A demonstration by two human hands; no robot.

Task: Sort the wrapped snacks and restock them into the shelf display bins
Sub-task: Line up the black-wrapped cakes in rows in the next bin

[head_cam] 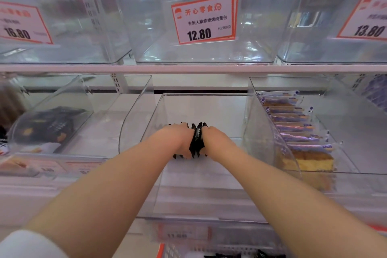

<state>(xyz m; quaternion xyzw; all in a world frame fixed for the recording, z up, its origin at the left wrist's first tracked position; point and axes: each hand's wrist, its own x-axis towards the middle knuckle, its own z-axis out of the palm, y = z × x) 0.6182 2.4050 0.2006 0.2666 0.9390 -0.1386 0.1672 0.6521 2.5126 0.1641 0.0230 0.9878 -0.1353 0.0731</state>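
Note:
Both my arms reach into the middle clear bin [209, 205] on the lower shelf. My left hand [178, 140] and my right hand [215, 139] press together around a bundle of black wrapped snacks [196, 140], held upright between them. The fingers of both hands curl over the packets' far side and are mostly hidden. The bundle sits low in the bin, near its floor. The rest of this bin holds nothing else that I can see.
The right bin [268, 132] holds a row of blue-wrapped yellow cake slices [297, 130]. The left bin [69, 146] has dark wrapped snacks [50, 125]. Above, clear bins carry price cards such as 12.80 [204, 20]. A basket with black packets [230, 254] lies below.

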